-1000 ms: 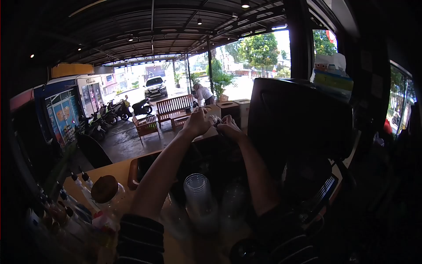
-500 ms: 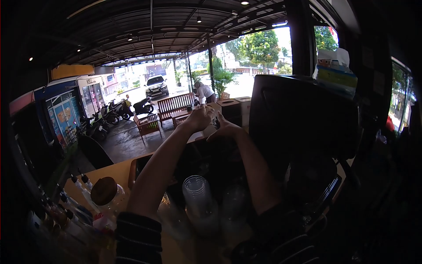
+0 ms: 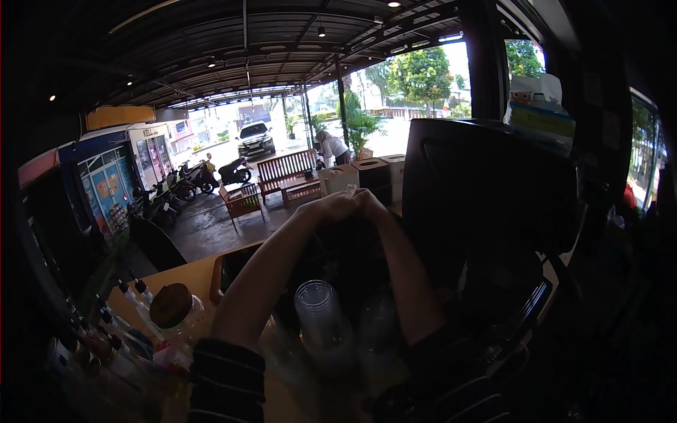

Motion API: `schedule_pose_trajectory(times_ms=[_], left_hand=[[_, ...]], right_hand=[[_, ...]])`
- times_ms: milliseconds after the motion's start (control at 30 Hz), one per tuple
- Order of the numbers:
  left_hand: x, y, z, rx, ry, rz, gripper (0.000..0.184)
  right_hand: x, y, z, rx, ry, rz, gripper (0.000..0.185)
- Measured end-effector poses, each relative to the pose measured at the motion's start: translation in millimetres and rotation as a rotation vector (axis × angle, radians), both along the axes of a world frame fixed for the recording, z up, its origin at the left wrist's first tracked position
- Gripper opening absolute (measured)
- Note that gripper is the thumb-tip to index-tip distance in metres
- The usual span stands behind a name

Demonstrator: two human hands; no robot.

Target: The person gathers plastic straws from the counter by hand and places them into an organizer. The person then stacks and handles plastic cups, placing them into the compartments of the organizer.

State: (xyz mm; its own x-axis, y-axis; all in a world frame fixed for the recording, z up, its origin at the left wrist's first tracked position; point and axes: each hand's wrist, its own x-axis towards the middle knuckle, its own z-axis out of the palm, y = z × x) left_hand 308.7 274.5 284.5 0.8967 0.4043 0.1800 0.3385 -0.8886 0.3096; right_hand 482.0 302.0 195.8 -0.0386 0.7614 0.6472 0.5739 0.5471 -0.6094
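Note:
Both arms reach forward over the counter and the hands meet in the middle of the view. My left hand point(image 3: 340, 206) is closed round something small and pale that I cannot make out, a bit of which shows at the fingertips. Against it rests my right hand point(image 3: 368, 204), its fingers bent together; what they hold, if anything, is hidden. Just beyond the hands stand a pale box point(image 3: 338, 179) and a dark box with a light top point(image 3: 373, 182). Nearer to me, between the forearms, is a stack of clear plastic cups point(image 3: 317, 303).
A large dark screen or machine point(image 3: 486, 187) stands at the right, with a tissue pack point(image 3: 539, 116) on top. At the left are a wooden-lidded jar point(image 3: 171, 307) and several pump bottles point(image 3: 141, 303). A person point(image 3: 333, 147) bends near a wooden bench point(image 3: 285, 170) outside.
The hands, apart half a second ago with the right one spread, have come together and sit slightly lower. The right fingers have closed. The boxes behind show more fully.

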Motion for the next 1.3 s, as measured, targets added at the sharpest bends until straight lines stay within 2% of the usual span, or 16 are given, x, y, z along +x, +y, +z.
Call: schedule_pose_trajectory(times_ms=[100, 233, 300, 333, 433, 567, 633, 700, 733, 833, 867, 1000, 1100, 1233, 1267, 1300], left_hand=[[-7.0, -23.6, 13.1, -0.145, 0.075, 0.014, 0.078], [-11.7, -25.0, 14.4, -0.126, 0.009, 0.115, 0.086], [-16.9, -24.6, 16.5, 0.016, 0.001, 0.165, 0.094], [-20.1, -26.6, 17.3, 0.098, 0.010, 0.207, 0.089], [-41.0, -45.5, 27.6, 0.382, 0.133, 0.221, 0.081], [-81.6, -88.2, 38.4, 0.541, 0.090, 0.276, 0.063], [-105.6, -108.0, 39.9, 0.555, 0.028, 0.264, 0.057], [-132.2, -127.6, 40.0, 0.619, -0.092, 0.233, 0.052], [-147.7, -137.6, 38.3, 0.646, -0.167, 0.215, 0.045], [-193.5, -172.5, 35.2, 0.639, -0.328, 0.189, 0.040], [-209.1, -182.4, 33.3, 0.612, -0.354, 0.185, 0.035], [-267.3, -222.2, 9.9, 0.412, -0.611, 0.175, 0.030], [-288.6, -227.6, -27.9, 0.278, -0.824, 0.120, 0.027], [-293.8, -217.8, -105.5, -0.083, -0.907, 0.290, 0.051], [-293.9, -215.1, -123.4, -0.292, -0.869, 0.342, 0.075], [-288.5, -208.4, -145.4, -0.303, -0.870, 0.350, 0.075]], right_hand=[[-2.4, 3.5, 5.4, -0.137, -0.244, -0.185, 0.038], [-6.5, -1.9, 8.1, -0.200, -0.250, -0.327, 0.056], [-26.0, -47.9, 30.4, -0.308, -0.019, -0.346, 0.084], [-22.4, -41.0, 29.6, -0.325, -0.079, -0.331, 0.114], [-56.9, -79.2, 55.4, -0.429, -0.114, -0.558, 0.119], [-83.3, -102.2, 76.6, -0.439, -0.220, -0.521, 0.126], [-94.0, -107.1, 80.1, -0.412, -0.218, -0.482, 0.120], [-113.5, -119.4, 81.4, -0.203, -0.348, -0.498, 0.103], [-128.5, -129.3, 77.5, -0.043, -0.245, -0.495, 0.084], [-167.3, -157.6, 80.6, 0.226, -0.211, -0.326, 0.073], [-185.5, -171.5, 77.0, 0.356, -0.133, -0.296, 0.051], [-254.1, -229.4, 66.8, 0.581, -0.041, -0.184, 0.034], [-288.0, -271.0, 38.3, 0.504, -0.078, -0.173, 0.034], [-302.1, -307.3, -15.2, 0.376, -0.130, -0.115, 0.032], [-303.9, -318.8, -24.8, 0.301, -0.129, -0.130, 0.032], [-302.2, -324.3, -34.0, 0.289, -0.132, -0.126, 0.032]])
